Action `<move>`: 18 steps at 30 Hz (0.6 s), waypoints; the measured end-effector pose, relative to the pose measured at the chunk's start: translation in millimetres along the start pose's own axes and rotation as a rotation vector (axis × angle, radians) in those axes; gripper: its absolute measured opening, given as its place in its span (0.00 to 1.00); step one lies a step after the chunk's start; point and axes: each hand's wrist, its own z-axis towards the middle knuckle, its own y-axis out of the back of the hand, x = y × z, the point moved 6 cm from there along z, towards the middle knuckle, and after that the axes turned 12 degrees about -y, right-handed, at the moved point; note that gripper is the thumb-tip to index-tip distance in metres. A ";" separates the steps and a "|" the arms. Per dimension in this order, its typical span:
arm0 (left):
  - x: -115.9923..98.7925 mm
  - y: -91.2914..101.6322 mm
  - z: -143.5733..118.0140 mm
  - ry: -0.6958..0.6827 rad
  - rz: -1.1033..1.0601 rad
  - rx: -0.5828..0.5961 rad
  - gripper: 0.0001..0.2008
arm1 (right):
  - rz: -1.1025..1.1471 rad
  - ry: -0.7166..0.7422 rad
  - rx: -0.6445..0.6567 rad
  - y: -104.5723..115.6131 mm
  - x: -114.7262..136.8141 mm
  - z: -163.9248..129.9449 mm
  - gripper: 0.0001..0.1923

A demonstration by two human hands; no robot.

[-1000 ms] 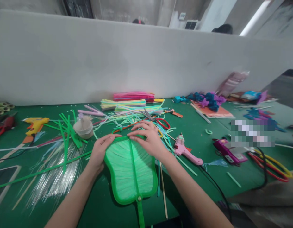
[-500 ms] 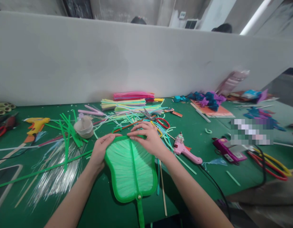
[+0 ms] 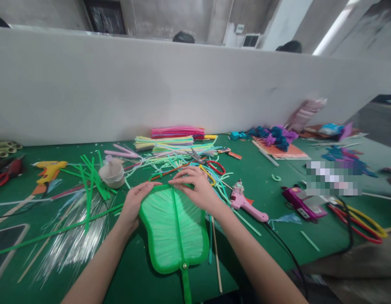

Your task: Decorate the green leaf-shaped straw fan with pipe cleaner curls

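Green table (image 3: 271, 198), both hands' grip unchanged on green fan (image 3: 175, 228)

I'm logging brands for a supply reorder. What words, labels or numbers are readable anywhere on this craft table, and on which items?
None can be read.
Pixelated patch near the purple glue gun: blurred out.
Pink glue gun, yellow glue gun, green fan: no visible print.

No text, label, brand, number or sign can be read on anything here.
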 end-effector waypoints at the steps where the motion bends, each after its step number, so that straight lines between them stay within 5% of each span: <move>1: 0.4 -0.1 0.0 0.003 0.000 0.002 0.18 | 0.002 0.002 -0.001 -0.2 -0.5 0.2 0.09; 11: 4.2 1.6 2.1 0.017 0.055 -0.003 0.18 | -0.025 0.005 0.044 -4.6 -3.4 4.7 0.07; 18: 16.7 9.0 5.4 0.099 0.219 0.065 0.18 | -0.132 -0.242 0.011 -8.2 -32.9 22.3 0.09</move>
